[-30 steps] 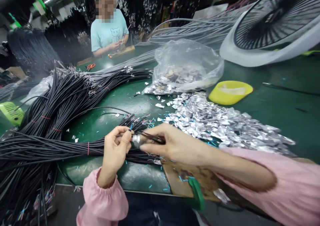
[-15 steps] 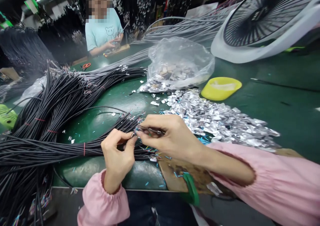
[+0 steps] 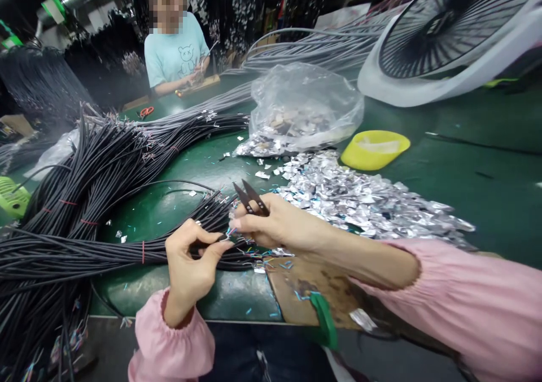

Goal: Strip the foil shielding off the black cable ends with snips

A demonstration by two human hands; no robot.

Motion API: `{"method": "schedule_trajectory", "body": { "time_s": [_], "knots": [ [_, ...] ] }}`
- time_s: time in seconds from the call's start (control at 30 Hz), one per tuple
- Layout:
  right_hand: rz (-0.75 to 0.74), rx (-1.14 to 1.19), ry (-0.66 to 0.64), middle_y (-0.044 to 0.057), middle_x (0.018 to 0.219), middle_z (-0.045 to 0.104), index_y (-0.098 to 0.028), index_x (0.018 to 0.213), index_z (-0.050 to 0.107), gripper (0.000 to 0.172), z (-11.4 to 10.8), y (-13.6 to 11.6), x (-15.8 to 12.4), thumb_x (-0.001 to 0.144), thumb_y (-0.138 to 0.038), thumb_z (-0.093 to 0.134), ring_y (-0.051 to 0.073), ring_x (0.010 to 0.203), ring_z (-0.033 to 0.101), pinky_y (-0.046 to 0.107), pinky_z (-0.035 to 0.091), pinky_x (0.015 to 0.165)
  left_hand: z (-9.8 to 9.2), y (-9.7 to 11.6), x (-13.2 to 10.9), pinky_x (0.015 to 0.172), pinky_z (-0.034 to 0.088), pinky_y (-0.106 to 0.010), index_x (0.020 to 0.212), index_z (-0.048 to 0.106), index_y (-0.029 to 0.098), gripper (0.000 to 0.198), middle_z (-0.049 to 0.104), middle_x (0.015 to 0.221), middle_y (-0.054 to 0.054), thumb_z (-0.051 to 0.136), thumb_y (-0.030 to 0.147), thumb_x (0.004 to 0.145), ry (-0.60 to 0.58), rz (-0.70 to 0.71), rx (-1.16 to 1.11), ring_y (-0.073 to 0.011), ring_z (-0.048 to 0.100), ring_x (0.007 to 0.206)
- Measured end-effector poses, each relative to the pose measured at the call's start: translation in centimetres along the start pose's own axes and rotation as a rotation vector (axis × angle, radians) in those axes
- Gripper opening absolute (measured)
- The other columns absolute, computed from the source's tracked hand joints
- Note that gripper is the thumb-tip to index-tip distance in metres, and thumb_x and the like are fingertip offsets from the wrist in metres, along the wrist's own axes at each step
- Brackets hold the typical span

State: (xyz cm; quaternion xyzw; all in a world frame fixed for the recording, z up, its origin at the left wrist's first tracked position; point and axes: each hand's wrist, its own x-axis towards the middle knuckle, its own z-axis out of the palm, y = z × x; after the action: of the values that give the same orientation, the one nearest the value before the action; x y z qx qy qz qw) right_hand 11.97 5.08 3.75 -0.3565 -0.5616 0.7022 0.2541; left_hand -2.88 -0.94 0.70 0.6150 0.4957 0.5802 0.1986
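Observation:
My left hand is closed on a black cable, thumb and forefinger pinching it near its stripped end. Thin coloured wires stick out of that end. My right hand has dark thread snips tucked in it, their two blades apart and pointing up and away. Its thumb and fingertips are at the coloured wires. A bundle of black cables, tied with a red band, lies under and behind my hands.
A heap of silver foil scraps spreads at right beside a clear plastic bag and a yellow cut container. A fan stands at back right. More black cables fill the left. A co-worker is across the table.
The snips have swung from lying low along my right fingers to pointing up, blades apart. My right fingertips are now at the wires, and my left hand has shifted slightly left and down.

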Motion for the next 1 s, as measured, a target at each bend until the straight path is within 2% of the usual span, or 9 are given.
{"method": "schedule_trajectory", "body": {
  "time_s": [0.1, 0.27, 0.33, 0.43, 0.47, 0.53, 0.67, 0.8, 1.0],
  "knots": [
    [-0.119, -0.095, 0.012, -0.008, 0.04, 0.032, -0.017, 0.05, 0.045, 0.036, 0.0, -0.3, -0.4, 0.063, -0.044, 0.066, 0.004, 0.037, 0.025, 0.02, 0.017, 0.037, 0.4, -0.4, -0.6, 0.049, 0.035, -0.017, 0.062, 0.059, 0.016, 0.015, 0.052, 0.056, 0.005, 0.069, 0.01, 0.071, 0.121, 0.203, 0.177, -0.0056, 0.045, 0.052],
    [-0.291, -0.338, 0.023, -0.004, 0.048, 0.041, -0.015, 0.056, 0.054, 0.038, 0.3, 0.1, -1.2, 0.074, -0.048, 0.06, 0.008, 0.045, 0.035, 0.022, 0.03, 0.043, 0.3, -0.4, -1.0, 0.052, 0.038, -0.017, 0.067, 0.057, 0.016, 0.015, 0.052, 0.058, 0.005, 0.064, 0.005, 0.075, 0.159, 0.342, 0.345, -0.0055, 0.046, 0.054],
    [-0.383, -0.431, 0.105, -0.001, 0.057, 0.053, -0.015, 0.067, 0.059, 0.031, 0.4, 0.6, -1.3, 0.078, -0.044, 0.056, 0.011, 0.052, 0.047, 0.023, 0.038, 0.049, 0.2, -0.1, -1.0, 0.053, 0.04, -0.017, 0.068, 0.056, 0.015, 0.015, 0.054, 0.059, 0.004, 0.063, 0.004, 0.076, 0.174, 0.388, 0.405, -0.0056, 0.047, 0.054],
    [-0.516, -0.531, 0.239, 0.005, 0.085, 0.066, -0.017, 0.1, 0.061, 0.028, 0.3, 1.1, -1.4, 0.084, -0.037, 0.051, 0.017, 0.075, 0.061, 0.027, 0.047, 0.064, -0.1, 0.6, -0.7, 0.054, 0.042, -0.017, 0.068, 0.058, 0.014, 0.013, 0.057, 0.058, 0.003, 0.061, 0.006, 0.078, 0.213, 0.432, 0.532, -0.0061, 0.049, 0.053],
    [-0.55, -0.559, 0.255, 0.005, 0.09, 0.067, -0.018, 0.106, 0.06, 0.028, 0.2, 1.3, -1.4, 0.086, -0.035, 0.049, 0.018, 0.08, 0.062, 0.027, 0.049, 0.067, -0.1, 0.8, -0.6, 0.054, 0.042, -0.018, 0.067, 0.058, 0.013, 0.014, 0.057, 0.057, 0.002, 0.06, 0.007, 0.079, 0.219, 0.44, 0.574, -0.0062, 0.05, 0.052],
    [-0.59, -0.608, 0.246, 0.005, 0.091, 0.068, -0.019, 0.103, 0.063, 0.025, 0.2, 1.3, -1.5, 0.088, -0.031, 0.046, 0.018, 0.084, 0.064, 0.027, 0.05, 0.068, -0.1, 1.3, -0.5, 0.053, 0.042, -0.017, 0.066, 0.059, 0.013, 0.016, 0.057, 0.055, 0.001, 0.057, 0.008, 0.081, 0.221, 0.449, 0.634, -0.0064, 0.051, 0.05],
    [-0.593, -0.608, 0.192, 0.004, 0.085, 0.071, -0.02, 0.087, 0.069, 0.021, 0.4, 1.1, -1.4, 0.085, -0.025, 0.049, 0.016, 0.079, 0.066, 0.024, 0.052, 0.068, 0.0, 1.5, -0.4, 0.051, 0.041, -0.018, 0.063, 0.059, 0.013, 0.02, 0.056, 0.053, 0.001, 0.054, 0.008, 0.082, 0.224, 0.458, 0.692, -0.0068, 0.051, 0.048],
    [-0.554, -0.545, 0.173, 0.003, 0.082, 0.072, -0.019, 0.084, 0.071, 0.022, 0.5, 0.9, -1.4, 0.084, -0.024, 0.049, 0.014, 0.073, 0.066, 0.02, 0.052, 0.064, 0.0, 1.4, -0.5, 0.05, 0.04, -0.019, 0.062, 0.058, 0.014, 0.021, 0.055, 0.051, 0.002, 0.055, 0.009, 0.081, 0.221, 0.456, 0.719, -0.0069, 0.049, 0.047],
    [-0.457, -0.473, 0.159, 0.005, 0.087, 0.073, -0.019, 0.082, 0.072, 0.025, 0.5, 0.8, -1.5, 0.083, -0.028, 0.049, 0.017, 0.08, 0.068, 0.022, 0.055, 0.069, 0.0, 1.5, -0.3, 0.049, 0.039, -0.017, 0.061, 0.056, 0.014, 0.023, 0.055, 0.05, 0.002, 0.054, 0.008, 0.082, 0.229, 0.483, 0.742, -0.0061, 0.049, 0.047]
  ]
}}
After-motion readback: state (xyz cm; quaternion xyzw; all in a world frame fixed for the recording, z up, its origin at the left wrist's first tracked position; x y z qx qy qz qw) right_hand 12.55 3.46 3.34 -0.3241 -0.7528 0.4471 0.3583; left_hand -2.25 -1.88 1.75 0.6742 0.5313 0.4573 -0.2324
